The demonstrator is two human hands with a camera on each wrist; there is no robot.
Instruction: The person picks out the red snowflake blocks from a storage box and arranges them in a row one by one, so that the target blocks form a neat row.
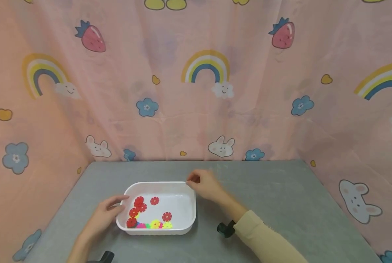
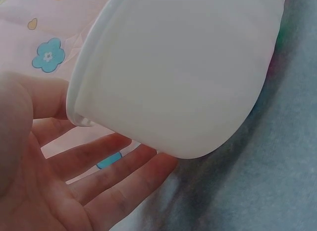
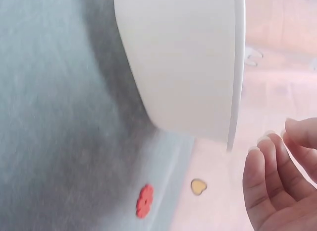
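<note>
A white plastic tray [image 1: 183, 204] stands on the grey table, with red, yellow, pink, green and blue flower-shaped discs inside. Several red discs [image 1: 139, 201] lie along its left side, and the yellow discs [image 1: 155, 223] lie near its front wall. My left hand [image 1: 107, 212] holds the tray's left end, thumb at the rim and fingers [image 2: 124, 176] under it. Over the far right corner is my right hand [image 1: 206, 184]. Its bent fingers [image 3: 255, 174] are near the thumb, and I see nothing between them. Another red disc [image 3: 144, 201] appears beyond the tray.
The grey table [image 1: 265, 193] meets a pink patterned curtain [image 1: 248, 120] at the back and sides. Dark wrist-camera mounts show at the right wrist [image 1: 226, 229] and the left wrist [image 1: 106, 256].
</note>
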